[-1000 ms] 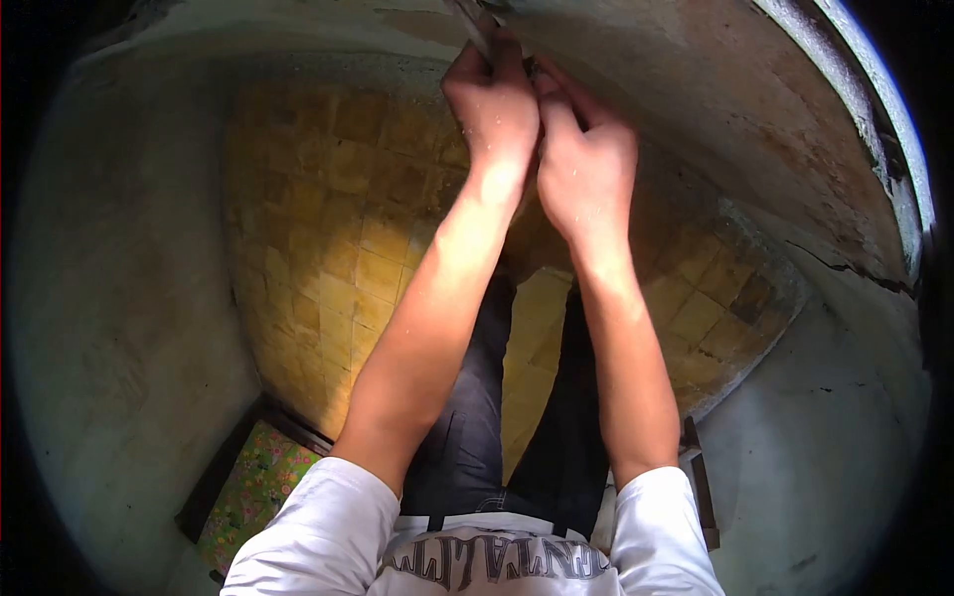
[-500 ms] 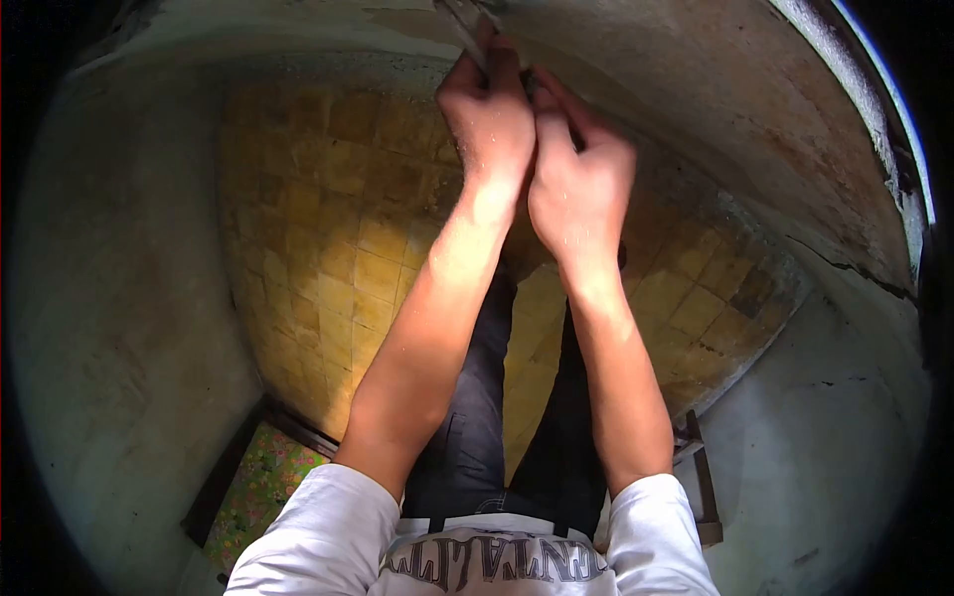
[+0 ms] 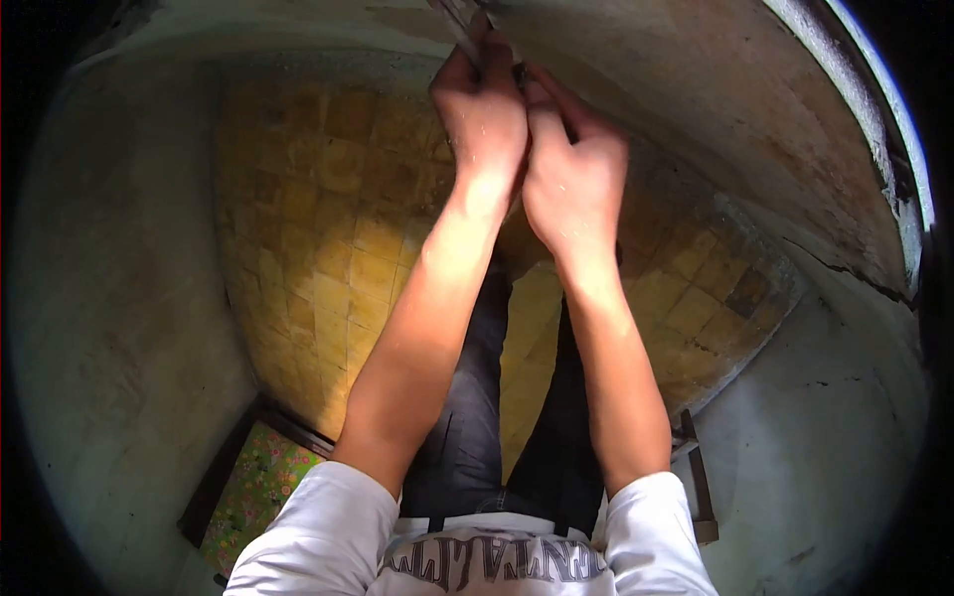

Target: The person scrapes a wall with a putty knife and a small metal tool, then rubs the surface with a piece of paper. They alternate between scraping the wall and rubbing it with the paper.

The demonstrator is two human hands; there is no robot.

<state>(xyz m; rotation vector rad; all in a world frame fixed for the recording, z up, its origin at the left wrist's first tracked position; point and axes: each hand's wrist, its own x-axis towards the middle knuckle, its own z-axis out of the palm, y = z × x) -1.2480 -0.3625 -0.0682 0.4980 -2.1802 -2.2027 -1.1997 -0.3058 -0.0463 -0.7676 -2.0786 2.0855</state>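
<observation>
Both my hands are raised together at the top of the view, close to the wall [image 3: 676,70]. My left hand [image 3: 484,114] is closed round a thin, flat, greyish tool [image 3: 455,25], which slants up to the left and reaches the top edge. Beside it, touching at the wrist side, my right hand [image 3: 576,169] is closed, with its fingers pointing up to the left. What it grips is hidden behind the fingers. Small pale flecks lie on the backs of both hands.
Below is a yellow tiled floor [image 3: 338,248]. A dark-framed seat with a flowered cover [image 3: 260,487] stands at the lower left, and a wooden frame [image 3: 704,487] at the lower right. Pale walls rise on both sides; the right one has a crack.
Both hands have shifted very slightly left in the view, along with the tool. The grips look the same.
</observation>
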